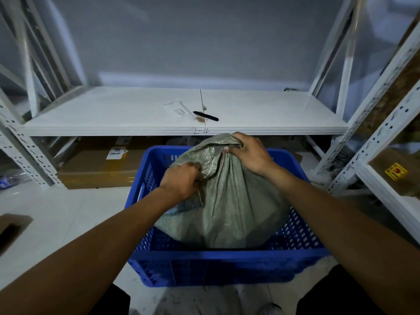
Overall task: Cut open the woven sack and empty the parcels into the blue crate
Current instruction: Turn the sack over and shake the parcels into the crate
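Observation:
A grey-green woven sack (231,201) stands bulging inside the blue crate (204,262) on the floor. My right hand (247,153) grips the bunched top of the sack at its highest point. My left hand (181,180) clutches a fold of the sack lower down on its left side. A bit of clear plastic shows under the sack's left edge. No parcels are visible; the sack hides its contents. A black knife or pen (205,116) lies on the white shelf (136,128) behind the crate.
A white packet (178,109) lies on the shelf beside the black tool. Cardboard boxes (95,169) sit under the shelf. White metal racking (372,137) stands at right and left. A cardboard piece (11,228) lies at the floor's left edge.

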